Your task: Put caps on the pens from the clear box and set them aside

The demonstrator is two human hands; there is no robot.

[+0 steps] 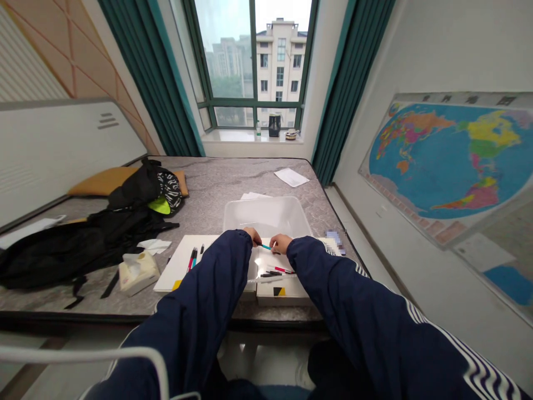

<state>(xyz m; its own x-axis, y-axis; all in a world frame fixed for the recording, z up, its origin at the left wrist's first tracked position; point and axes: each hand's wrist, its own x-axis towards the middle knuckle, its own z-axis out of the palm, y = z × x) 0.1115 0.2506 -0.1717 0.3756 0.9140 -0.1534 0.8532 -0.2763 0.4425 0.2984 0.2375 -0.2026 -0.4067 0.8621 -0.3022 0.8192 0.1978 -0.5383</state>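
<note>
Both my arms in dark blue sleeves reach forward over a white board (183, 261). My left hand (252, 235) and my right hand (280, 243) are closed on the two ends of a teal pen (265, 246), held between them just in front of a clear plastic bin (266, 215). Below the hands lie several pens (277, 271), red and black, on a white sheet. Two more pens (192, 258), red and teal, rest on the board to the left.
A black bag and clothing (83, 239) sprawl across the grey mattress at left, beside a tissue pack (137, 272). Loose papers (291, 177) lie toward the window. A world map (449, 161) hangs on the right wall. A white chair rail (104, 355) is near my left arm.
</note>
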